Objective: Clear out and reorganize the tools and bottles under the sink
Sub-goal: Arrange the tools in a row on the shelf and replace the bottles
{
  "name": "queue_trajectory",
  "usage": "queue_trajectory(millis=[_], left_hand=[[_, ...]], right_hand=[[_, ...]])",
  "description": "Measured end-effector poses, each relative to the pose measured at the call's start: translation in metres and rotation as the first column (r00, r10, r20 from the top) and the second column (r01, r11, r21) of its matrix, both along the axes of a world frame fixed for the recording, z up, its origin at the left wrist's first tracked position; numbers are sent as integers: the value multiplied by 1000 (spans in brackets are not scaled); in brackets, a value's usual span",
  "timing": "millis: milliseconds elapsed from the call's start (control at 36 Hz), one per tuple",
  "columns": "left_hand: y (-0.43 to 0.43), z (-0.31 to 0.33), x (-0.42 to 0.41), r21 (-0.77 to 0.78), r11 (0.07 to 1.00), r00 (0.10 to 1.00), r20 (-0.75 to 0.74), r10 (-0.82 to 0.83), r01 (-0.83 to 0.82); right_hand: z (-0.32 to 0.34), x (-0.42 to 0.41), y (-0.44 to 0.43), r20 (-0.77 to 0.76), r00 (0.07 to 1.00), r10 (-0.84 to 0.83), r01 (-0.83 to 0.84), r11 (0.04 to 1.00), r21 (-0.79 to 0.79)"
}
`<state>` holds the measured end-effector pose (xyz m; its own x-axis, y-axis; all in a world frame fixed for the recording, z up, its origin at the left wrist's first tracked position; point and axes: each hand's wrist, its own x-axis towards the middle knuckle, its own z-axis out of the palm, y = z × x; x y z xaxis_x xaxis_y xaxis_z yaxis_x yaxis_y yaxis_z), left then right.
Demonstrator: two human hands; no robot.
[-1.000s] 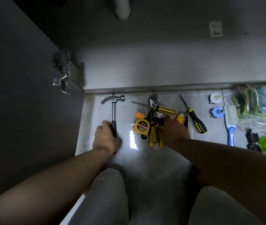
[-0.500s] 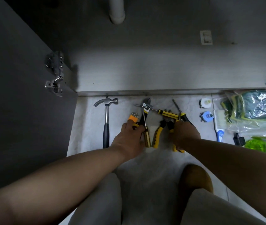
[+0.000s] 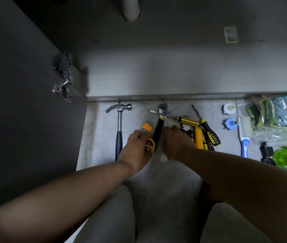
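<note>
Left hand (image 3: 135,148) grips the tape measure (image 3: 150,144) — probably sorting it toward the hammer (image 3: 119,123) at 9 o'clock; right hand (image 3: 176,142) grip — can't tell.

One hammer (image 3: 119,120), one wrench (image 3: 158,128), one brush (image 3: 244,135).

We record dim light. The pale marbled floor tiles (image 3: 100,137) catch a glow; the dark grey cabinet door (image 3: 25,102), left, lies shadowed. Left hand (image 3: 137,146) and right hand (image 3: 176,142) slightly blurred; edges bow.
</note>
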<state>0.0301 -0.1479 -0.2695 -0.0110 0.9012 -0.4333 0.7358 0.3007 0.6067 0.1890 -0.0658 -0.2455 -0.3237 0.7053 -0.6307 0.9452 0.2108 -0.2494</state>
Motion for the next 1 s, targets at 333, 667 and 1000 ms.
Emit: queue_trajectory(millis=[333, 667, 1000], left_hand=[[2, -3, -8, -6, 1000, 994, -108, -4, 3], [8, -6, -3, -131, 991, 1000, 21, 2, 0], [10, 13, 30, -167, 986, 978, 207, 13, 22]], right_hand=[[-6, -40, 15, 22, 877, -479, 480, 874, -77], [-15, -34, 15, -21, 812, -583, 573, 804, -159], [20, 40, 52, 137, 871, -472, 473, 729, -495]])
